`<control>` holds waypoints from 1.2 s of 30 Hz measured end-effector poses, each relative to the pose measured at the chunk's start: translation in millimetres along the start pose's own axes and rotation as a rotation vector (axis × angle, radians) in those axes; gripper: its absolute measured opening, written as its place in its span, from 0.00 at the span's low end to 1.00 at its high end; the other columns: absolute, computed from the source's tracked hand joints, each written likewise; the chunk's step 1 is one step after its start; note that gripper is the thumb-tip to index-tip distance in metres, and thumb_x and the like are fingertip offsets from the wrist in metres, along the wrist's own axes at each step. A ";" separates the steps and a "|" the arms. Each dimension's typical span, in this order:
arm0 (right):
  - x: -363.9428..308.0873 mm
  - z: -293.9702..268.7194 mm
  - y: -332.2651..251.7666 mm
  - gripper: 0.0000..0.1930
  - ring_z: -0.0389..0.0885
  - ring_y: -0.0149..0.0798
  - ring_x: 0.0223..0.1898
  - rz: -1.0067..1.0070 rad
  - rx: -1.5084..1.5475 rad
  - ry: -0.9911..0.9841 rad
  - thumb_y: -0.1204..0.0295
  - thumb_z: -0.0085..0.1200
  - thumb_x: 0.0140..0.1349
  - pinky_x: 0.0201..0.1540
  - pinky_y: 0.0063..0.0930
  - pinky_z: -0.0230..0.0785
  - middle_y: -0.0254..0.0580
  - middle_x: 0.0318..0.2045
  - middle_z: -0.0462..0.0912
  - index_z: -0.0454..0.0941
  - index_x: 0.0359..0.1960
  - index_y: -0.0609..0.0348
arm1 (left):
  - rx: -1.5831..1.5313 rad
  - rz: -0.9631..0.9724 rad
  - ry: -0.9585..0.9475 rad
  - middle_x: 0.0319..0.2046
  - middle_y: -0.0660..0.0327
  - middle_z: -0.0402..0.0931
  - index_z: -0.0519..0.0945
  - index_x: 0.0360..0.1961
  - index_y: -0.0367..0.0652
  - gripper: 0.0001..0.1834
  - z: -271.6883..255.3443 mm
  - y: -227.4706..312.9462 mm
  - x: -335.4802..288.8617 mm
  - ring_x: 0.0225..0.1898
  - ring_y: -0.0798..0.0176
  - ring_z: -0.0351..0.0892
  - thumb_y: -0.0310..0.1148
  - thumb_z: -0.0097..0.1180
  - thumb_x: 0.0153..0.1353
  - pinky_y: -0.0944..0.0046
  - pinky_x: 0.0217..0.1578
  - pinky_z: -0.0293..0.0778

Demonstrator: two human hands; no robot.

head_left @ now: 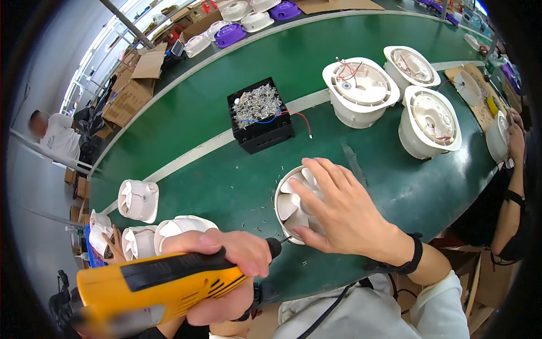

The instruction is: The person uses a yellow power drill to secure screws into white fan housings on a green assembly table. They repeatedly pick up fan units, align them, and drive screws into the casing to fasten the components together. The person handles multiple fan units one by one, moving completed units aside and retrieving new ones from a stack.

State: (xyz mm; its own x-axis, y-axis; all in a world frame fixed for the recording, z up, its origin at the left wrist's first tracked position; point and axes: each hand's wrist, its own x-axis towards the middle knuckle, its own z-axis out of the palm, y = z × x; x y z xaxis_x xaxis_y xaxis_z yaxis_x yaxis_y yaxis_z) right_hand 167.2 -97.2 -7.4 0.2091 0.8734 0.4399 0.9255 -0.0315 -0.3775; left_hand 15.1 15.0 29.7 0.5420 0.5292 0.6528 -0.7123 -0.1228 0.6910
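Observation:
My left hand (243, 257) is wrapped round a yellow and black electric screwdriver (164, 282). The tool's dark nose points right, and its thin bit meets the lower rim of a round white fan housing (279, 209). White blades show inside that housing. Over its right side lies my right hand (339, 209), thumb on the near rim and fingers reaching across to the far rim, holding it against the table. The hand hides much of the housing's middle and right. Small loose screws (257, 229) lie scattered on the table left of the housing.
A black box heaped with screws (257, 107), a red and blue wire across it, stands beyond on the green table (316, 141). White housings (361, 93) with wires sit at far right; several more (138, 200) sit left. Other people's hands (515, 135) work at both sides.

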 end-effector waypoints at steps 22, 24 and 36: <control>3.9 -14.1 7.4 0.40 0.54 0.64 0.64 0.014 -0.012 -0.166 0.57 0.59 0.47 0.65 0.58 0.41 0.72 0.60 0.57 0.62 0.59 0.67 | 0.021 -0.024 0.049 0.23 0.53 0.73 0.57 0.51 0.38 0.43 -11.2 -3.6 7.7 0.18 0.56 0.72 0.68 0.47 0.53 0.56 0.20 0.72; 2.4 -12.8 6.7 0.37 0.56 0.64 0.62 0.030 -0.075 -0.116 0.54 0.55 0.52 0.65 0.58 0.42 0.72 0.59 0.58 0.62 0.59 0.66 | -0.020 -0.034 0.012 0.24 0.52 0.73 0.56 0.51 0.37 0.43 -10.0 -7.0 7.8 0.19 0.56 0.73 0.67 0.49 0.53 0.55 0.21 0.73; -0.1 -4.1 21.0 0.38 0.63 0.58 0.55 0.087 -0.030 -0.007 0.61 0.60 0.46 0.59 0.51 0.54 0.64 0.53 0.64 0.62 0.58 0.69 | -0.004 -0.061 0.031 0.25 0.51 0.75 0.57 0.51 0.36 0.42 -0.8 -15.9 12.2 0.18 0.56 0.74 0.65 0.51 0.54 0.56 0.20 0.73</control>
State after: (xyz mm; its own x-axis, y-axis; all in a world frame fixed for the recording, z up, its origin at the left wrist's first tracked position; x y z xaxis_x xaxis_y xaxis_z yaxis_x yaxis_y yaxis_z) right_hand 187.8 -99.9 -12.0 0.2866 0.8703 0.4006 0.9132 -0.1218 -0.3889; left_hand 32.7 24.0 26.4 0.5707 0.5612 0.5995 -0.6800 -0.0863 0.7281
